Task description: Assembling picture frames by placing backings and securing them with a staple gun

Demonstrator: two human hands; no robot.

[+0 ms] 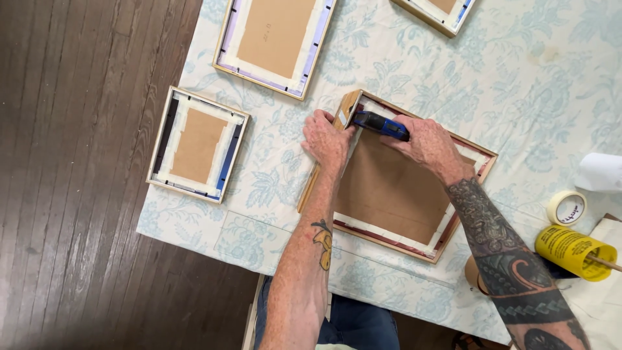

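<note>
Left hand presses the frame flat; right hand fingers grip a blue tool. Tape roll, other frames nearby on the counter.

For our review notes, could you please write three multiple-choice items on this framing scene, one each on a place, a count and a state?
1. Where is the blue tool?
A. at the frame's top corner
B. on the floor
C. beside the tape

2. How many frames lie on the tablecloth?
A. two
B. four
C. six

3. What is the left hand doing?
A. hanging free
B. lifting tape
C. pressing on the frame

Answers: 1 A, the right hand grips it there; 2 B, four backs show; 3 C, it lies on the frame's edge.
</note>
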